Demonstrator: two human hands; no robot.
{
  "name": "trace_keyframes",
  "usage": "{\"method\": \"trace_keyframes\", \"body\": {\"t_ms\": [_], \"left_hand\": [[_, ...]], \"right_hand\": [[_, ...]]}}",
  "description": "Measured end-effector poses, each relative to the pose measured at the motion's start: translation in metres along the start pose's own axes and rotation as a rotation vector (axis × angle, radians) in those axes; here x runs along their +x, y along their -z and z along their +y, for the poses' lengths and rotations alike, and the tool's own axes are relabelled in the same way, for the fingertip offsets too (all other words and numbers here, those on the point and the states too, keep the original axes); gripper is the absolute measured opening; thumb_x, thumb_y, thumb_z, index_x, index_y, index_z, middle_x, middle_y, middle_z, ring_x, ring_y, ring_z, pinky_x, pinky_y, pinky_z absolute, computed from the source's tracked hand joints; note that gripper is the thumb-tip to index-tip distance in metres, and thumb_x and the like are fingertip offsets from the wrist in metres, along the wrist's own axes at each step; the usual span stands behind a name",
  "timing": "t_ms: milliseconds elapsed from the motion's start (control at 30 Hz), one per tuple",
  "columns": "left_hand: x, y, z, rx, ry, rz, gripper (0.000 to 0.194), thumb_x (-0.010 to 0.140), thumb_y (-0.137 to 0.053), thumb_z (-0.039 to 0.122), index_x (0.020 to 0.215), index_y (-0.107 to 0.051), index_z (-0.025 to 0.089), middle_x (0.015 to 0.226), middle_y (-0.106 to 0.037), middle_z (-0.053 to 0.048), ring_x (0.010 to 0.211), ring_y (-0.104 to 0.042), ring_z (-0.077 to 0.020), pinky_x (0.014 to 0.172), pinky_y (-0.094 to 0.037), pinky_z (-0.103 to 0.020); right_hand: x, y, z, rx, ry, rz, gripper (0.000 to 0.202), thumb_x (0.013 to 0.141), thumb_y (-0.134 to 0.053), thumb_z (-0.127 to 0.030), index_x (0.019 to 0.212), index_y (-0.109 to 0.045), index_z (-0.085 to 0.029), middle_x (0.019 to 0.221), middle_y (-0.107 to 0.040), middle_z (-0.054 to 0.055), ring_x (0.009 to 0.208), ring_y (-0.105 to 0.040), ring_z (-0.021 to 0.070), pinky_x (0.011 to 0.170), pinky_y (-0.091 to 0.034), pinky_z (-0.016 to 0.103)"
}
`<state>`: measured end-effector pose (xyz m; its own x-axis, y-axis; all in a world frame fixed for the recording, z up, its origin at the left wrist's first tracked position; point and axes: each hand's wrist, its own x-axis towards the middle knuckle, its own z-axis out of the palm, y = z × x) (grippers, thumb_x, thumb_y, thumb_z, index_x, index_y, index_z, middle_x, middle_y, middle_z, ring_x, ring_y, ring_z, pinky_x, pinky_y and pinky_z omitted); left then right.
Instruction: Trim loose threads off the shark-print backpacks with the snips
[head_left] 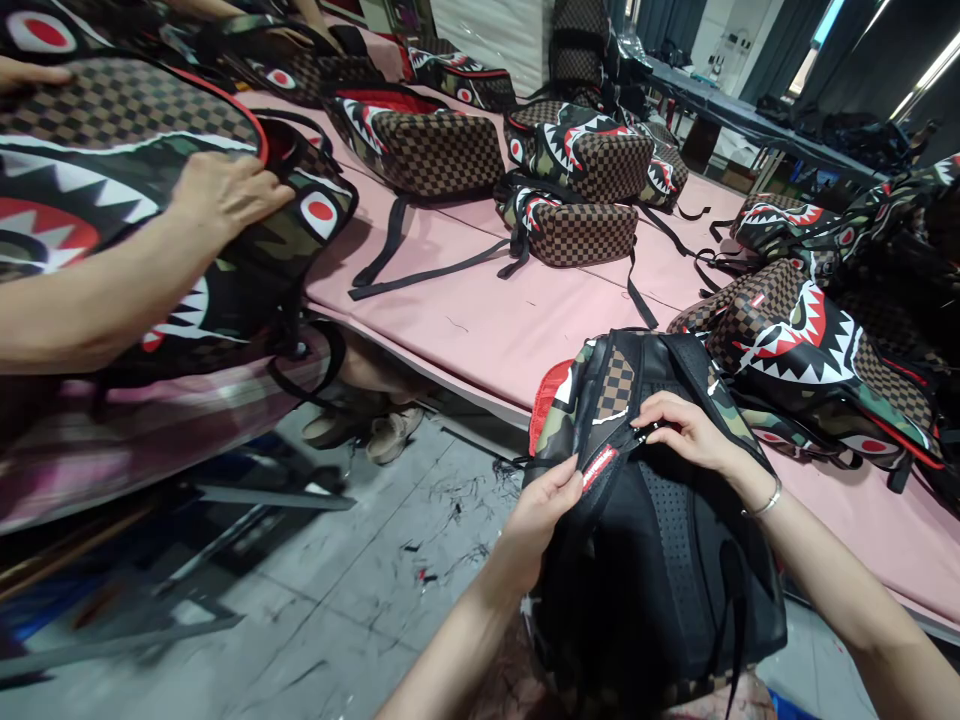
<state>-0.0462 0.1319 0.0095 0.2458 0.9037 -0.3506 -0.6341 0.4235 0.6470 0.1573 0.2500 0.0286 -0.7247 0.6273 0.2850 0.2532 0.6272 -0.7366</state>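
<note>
A black backpack with checkered and camouflage trim rests in front of me, its padded back panel facing up. Its shoulder strap bears a red label with white lettering. My left hand pinches the strap beside that label. Farther up, my right hand has thumb and fingers closed at the strap's edge, by a small dark piece I cannot make out clearly. A bracelet circles my right wrist. Part of the bag's red lining shows at the left side.
A pink-topped table carries several checkered shark-mouth backpacks, one close on my right. At left, another person's hand grips a large backpack. Thread scraps lie on the grey floor. Metal table legs stand lower left.
</note>
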Motion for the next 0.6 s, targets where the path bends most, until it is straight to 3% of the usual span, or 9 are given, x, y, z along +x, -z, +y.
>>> {"method": "trace_keyframes", "body": {"t_ms": [433, 600], "left_hand": [[0.0, 0.002, 0.011, -0.047, 0.035, -0.037, 0.04, 0.07, -0.069, 0.03, 0.107, -0.065, 0.016, 0.062, -0.065, -0.002, 0.065, -0.061, -0.0156, 0.063, -0.046, -0.022], [0.001, 0.0, 0.01, -0.042, 0.042, -0.05, 0.035, 0.072, -0.067, 0.031, 0.104, -0.066, 0.017, 0.055, -0.06, 0.001, 0.061, -0.06, -0.0141, 0.064, -0.046, -0.022]], "right_hand": [[0.01, 0.014, -0.004, -0.045, -0.01, -0.034, 0.022, 0.084, -0.054, -0.037, 0.094, -0.065, -0.021, 0.092, -0.053, 0.006, 0.09, -0.052, 0.0174, 0.084, -0.044, 0.036], [0.016, 0.007, -0.007, -0.027, 0.027, -0.082, 0.024, 0.085, -0.052, -0.039, 0.094, -0.064, -0.021, 0.092, -0.053, 0.006, 0.087, -0.053, 0.0167, 0.081, -0.045, 0.034]]}}
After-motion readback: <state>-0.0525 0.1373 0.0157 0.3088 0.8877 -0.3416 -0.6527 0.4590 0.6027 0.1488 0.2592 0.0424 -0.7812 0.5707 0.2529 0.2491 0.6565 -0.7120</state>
